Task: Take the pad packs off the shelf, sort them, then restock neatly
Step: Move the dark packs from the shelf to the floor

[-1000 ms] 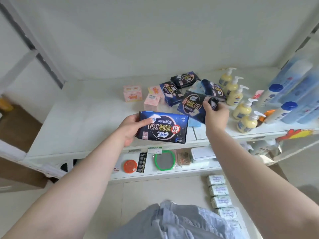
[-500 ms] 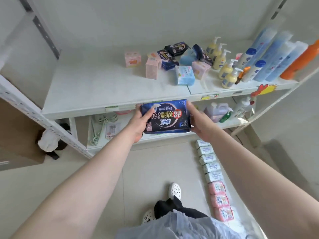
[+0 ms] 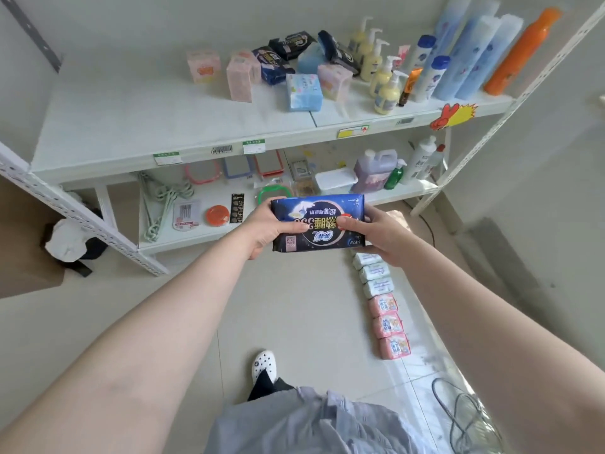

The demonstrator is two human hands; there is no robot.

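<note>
I hold a dark blue pad pack (image 3: pixel 319 214) in both hands, in front of the lower shelf. My left hand (image 3: pixel 265 226) grips its left end and my right hand (image 3: pixel 376 232) grips its right end. On the upper shelf (image 3: pixel 147 126) stand pink pad packs (image 3: pixel 240 77), a light blue pack (image 3: pixel 302 91) and several dark blue packs (image 3: pixel 294 45). A row of white pad packs (image 3: pixel 375 273) and pink pad packs (image 3: pixel 388 326) lies on the floor below my right hand.
Yellow pump bottles (image 3: pixel 381 77), blue bottles (image 3: pixel 471 54) and an orange bottle (image 3: pixel 520 50) crowd the upper shelf's right end. The lower shelf (image 3: pixel 183 235) holds hangers, frames and detergent bottles (image 3: pixel 376 170). A white shoe (image 3: pixel 264 365) and a cable (image 3: pixel 465 417) are on the floor.
I have drawn the dark blue pack off the upper shelf and down toward the floor. My right hand moved from a pack on the shelf onto this pack's right end.
</note>
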